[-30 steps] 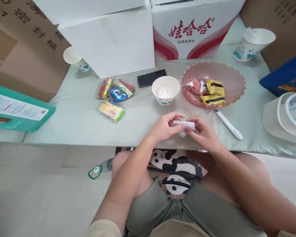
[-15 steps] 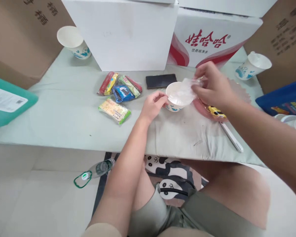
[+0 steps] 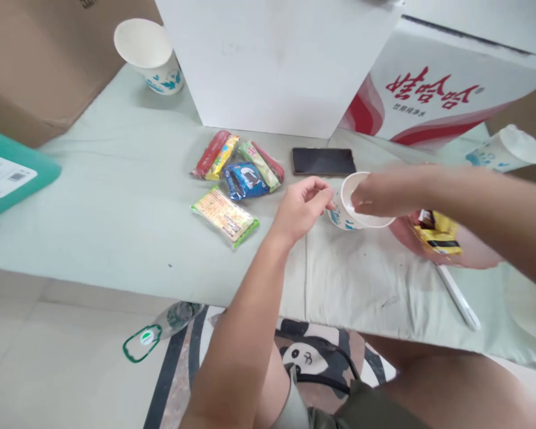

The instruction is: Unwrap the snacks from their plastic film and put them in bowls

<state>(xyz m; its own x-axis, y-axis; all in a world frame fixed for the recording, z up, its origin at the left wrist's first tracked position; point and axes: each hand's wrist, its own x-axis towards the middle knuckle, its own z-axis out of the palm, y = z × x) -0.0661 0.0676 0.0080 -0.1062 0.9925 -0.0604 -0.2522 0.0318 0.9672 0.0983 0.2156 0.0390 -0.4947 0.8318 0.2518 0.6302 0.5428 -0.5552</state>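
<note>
A white paper cup [image 3: 346, 219] with a blue leaf print stands on the cloth-covered table, slightly tilted. My left hand [image 3: 304, 205] is at its left side, fingers curled and thumb and fingertips closed against the cup's wall. Down inside the mouth of the cup are the fingers of my right hand [image 3: 377, 193], closed and partly hidden by the rim; what they hold is out of sight. Just right of the cup, partly under my right forearm, sits a pink plate [image 3: 477, 253] with yellow-wrapped snacks [image 3: 442, 235].
Behind the cup lies a black phone [image 3: 324, 161]. Wrapped snacks [image 3: 248, 179] and a cracker packet [image 3: 226, 215] lie to the left. Paper cups stand at the back left [image 3: 147, 53] and right [image 3: 509, 149]. A white box [image 3: 272, 71] rises behind; a white pen-like stick [image 3: 458, 298] lies front right.
My right hand has gone from beside the rim, holding clear plastic film, down into the cup; the film is now out of sight. My left hand stays beside the cup. The view has shifted.
</note>
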